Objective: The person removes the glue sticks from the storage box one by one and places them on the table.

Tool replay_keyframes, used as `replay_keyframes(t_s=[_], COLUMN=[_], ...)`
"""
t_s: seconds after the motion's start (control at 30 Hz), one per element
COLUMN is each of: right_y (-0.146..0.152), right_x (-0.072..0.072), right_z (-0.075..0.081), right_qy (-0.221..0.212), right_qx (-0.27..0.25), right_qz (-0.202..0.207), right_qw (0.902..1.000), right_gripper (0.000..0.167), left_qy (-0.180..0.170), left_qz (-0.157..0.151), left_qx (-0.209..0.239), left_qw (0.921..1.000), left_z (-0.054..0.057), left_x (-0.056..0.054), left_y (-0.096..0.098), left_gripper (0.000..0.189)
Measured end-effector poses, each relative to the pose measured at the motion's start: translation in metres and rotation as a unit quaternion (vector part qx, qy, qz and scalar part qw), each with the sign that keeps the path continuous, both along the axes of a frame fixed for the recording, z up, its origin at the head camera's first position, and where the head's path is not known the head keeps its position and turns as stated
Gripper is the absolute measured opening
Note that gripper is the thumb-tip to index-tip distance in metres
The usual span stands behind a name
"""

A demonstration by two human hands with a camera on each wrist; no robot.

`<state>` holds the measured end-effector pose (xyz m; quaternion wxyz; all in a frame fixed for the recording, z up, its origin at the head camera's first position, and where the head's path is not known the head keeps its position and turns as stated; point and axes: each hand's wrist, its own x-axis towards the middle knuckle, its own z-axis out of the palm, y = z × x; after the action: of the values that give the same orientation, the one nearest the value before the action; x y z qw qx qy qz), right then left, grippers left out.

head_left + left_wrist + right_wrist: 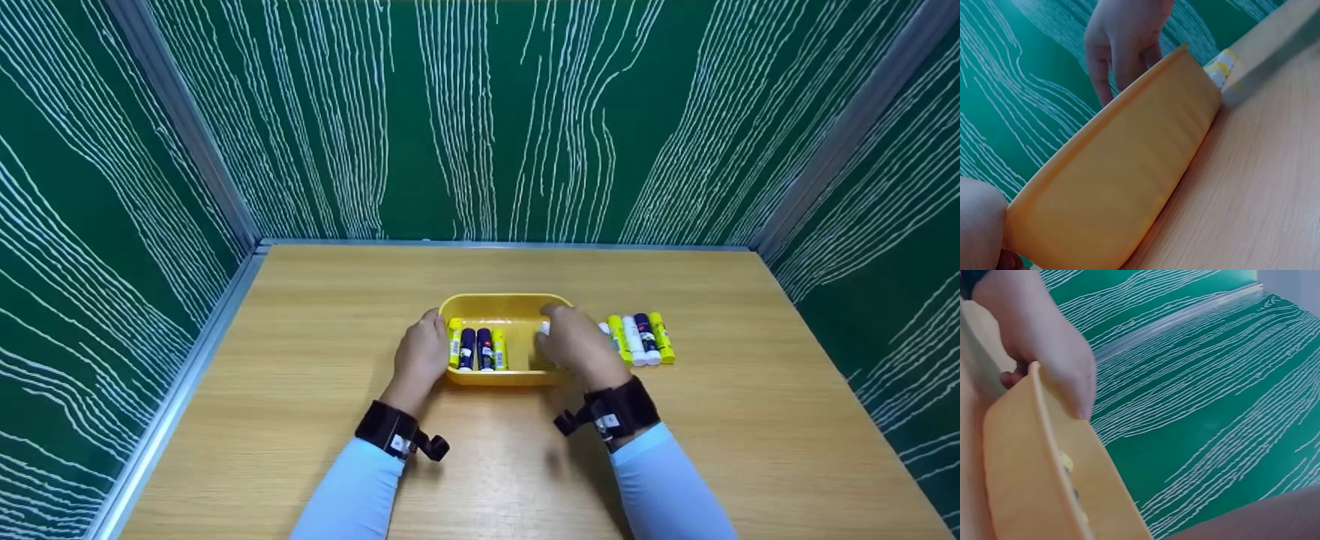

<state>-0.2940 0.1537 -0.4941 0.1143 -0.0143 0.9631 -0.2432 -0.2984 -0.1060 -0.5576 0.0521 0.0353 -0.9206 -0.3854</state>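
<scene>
A yellow plastic basket (pixel 510 378) sits on the table. My left hand (pixel 424 352) grips its left end, straddling the rim in the right wrist view. Two dark blue glue sticks (pixel 485 349) and two yellow glue sticks (pixel 499 349) lie side by side in the basket's left half. My right hand (pixel 577 345) reaches over the basket's right end, its fingers (pixel 1123 67) pointing down inside. A white glue stick (pixel 545 328) shows between its thumb and forefinger; the rest is hidden by the hand.
Right of the basket, a row of glue sticks (pixel 636 340) in yellow, white and dark blue lies on the wooden table (pixel 337 300), partly covered by my right hand. Green panels (pixel 405 150) with white wavy lines stand around the table's back and sides, joined by metal posts.
</scene>
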Motion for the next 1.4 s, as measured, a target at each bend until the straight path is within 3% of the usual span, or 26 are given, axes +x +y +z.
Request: replay_keyframes(t_s=[0.43, 0.63, 0.83, 1.2, 1.4], right_y=[-0.012, -0.013, -0.016, -0.016, -0.013], right_x=[-0.002, -0.003, -0.002, -0.003, -0.004], right_z=[-0.02, -0.023, -0.022, -0.024, -0.022], right_qy=[0.032, -0.006, -0.036, -0.041, -0.026], right_qx=[0.038, 0.049, 0.027, 0.026, -0.019], right_qz=[0.028, 0.038, 0.028, 0.034, 0.024], right_qw=[0.9984, 0.9981, 0.9986, 0.9982, 0.9992], right_gripper=[0.036, 0.04, 0.041, 0.042, 0.038], left_qy=[0.004, 0.001, -0.004, -0.003, 0.005], left_qz=[-0.002, -0.001, 0.0, 0.0, 0.0], left_qx=[0.002, 0.002, 0.005, 0.005, -0.005], left_qw=[1.0, 1.0, 1.0, 1.0, 1.0], left_z=[-0.002, -0.002, -0.002, -0.002, -0.002], left_x=[-0.001, -0.001, -0.002, -0.002, -0.001], left_y=[0.0, 0.0, 0.0, 0.0, 0.0], left_gripper=[0.048, 0.05, 0.051, 0.052, 0.048])
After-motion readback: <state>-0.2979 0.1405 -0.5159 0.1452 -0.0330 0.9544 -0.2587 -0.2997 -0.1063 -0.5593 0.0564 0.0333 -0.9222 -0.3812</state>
